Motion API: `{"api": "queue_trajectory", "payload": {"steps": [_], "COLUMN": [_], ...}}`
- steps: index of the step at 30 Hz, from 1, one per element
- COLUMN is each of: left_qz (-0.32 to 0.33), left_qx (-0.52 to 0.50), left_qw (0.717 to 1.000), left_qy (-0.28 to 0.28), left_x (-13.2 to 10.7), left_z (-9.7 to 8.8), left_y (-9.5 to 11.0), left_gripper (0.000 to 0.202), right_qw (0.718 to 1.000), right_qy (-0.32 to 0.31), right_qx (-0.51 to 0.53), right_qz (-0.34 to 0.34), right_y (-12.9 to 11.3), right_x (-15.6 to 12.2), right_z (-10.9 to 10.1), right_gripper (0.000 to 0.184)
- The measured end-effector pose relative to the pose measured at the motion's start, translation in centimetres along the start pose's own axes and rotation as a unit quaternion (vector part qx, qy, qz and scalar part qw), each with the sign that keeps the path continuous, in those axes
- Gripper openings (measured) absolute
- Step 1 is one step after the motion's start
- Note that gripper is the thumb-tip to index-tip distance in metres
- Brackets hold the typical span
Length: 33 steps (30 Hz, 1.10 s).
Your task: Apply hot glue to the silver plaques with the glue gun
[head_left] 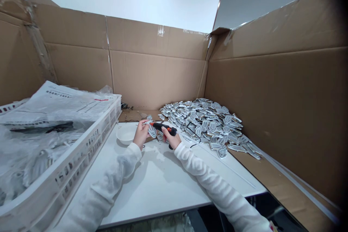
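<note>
Cardboard walls (152,76): set up around the white table (163,185) on its far, left and right sides. White slatted crate (89,141): stood on the table's left part and filled with printed plastic bags (54,108). Pile of grey pieces (206,119): heaped at the table's far right corner and spilled onto the cardboard beside it. White bowl (125,136): placed on the table's far part, left of centre, just beside the left hand (141,132). Right hand (172,139): closed around the handle of a black-and-orange tool (163,127) above the table's far middle. The tool's long axis is held nearly level, left to right, with the tip pointed left. Left hand: fingers pinched on a single grey piece (151,130), which is held above the table just left of the tool tip. Whether tip and piece are touching cannot be told. Nothing is seen between them.
</note>
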<state>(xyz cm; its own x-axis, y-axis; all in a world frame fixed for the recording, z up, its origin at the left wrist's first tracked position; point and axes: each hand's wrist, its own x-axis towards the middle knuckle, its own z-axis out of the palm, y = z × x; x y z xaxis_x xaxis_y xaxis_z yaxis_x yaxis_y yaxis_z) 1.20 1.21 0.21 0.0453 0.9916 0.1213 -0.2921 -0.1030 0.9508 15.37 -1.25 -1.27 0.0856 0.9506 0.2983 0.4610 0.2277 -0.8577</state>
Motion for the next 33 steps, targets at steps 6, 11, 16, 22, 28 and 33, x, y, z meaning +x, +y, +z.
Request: {"api": "queue_trajectory", "payload": {"steps": [6, 11, 16, 22, 28, 33], "left_qz": [0.006, 0.016, 0.021, 0.055, 0.004, -0.014], "left_qx": [0.002, 0.021, 0.028, 0.043, -0.028, -0.066], "left_qw": [1.0, 1.0, 0.999, 0.998, 1.0, 0.998], "left_qy": [0.005, 0.013, 0.007, 0.0, 0.011, -0.017], "left_x": [-0.1, 0.1, 0.1, 0.0, -0.1, 0.0], "left_z": [0.0, -0.1, 0.0, 0.0, 0.0, -0.2], "left_y": [0.0, -0.2, -0.3, -0.3, 0.1, 0.1], "left_gripper": [0.015, 0.012, 0.012, 0.009, 0.016, 0.017], "right_qw": [1.0, 0.999, 0.997, 0.982, 0.943, 0.907], "right_qy": [-0.005, 0.017, 0.048, 0.12, -0.007, -0.102], "right_qx": [-0.008, -0.013, 0.037, 0.143, 0.333, 0.399], "right_qz": [-0.008, -0.025, -0.037, 0.031, 0.018, 0.084], "right_y": [-0.1, 0.1, 0.1, 0.0, 0.9, 0.3], "right_x": [-0.1, -0.1, -0.1, 0.7, 1.5, 1.1], "right_z": [-0.1, 0.0, 0.4, 0.3, 0.8, 1.0], "right_gripper": [0.056, 0.052, 0.046, 0.039, 0.025, 0.023]}}
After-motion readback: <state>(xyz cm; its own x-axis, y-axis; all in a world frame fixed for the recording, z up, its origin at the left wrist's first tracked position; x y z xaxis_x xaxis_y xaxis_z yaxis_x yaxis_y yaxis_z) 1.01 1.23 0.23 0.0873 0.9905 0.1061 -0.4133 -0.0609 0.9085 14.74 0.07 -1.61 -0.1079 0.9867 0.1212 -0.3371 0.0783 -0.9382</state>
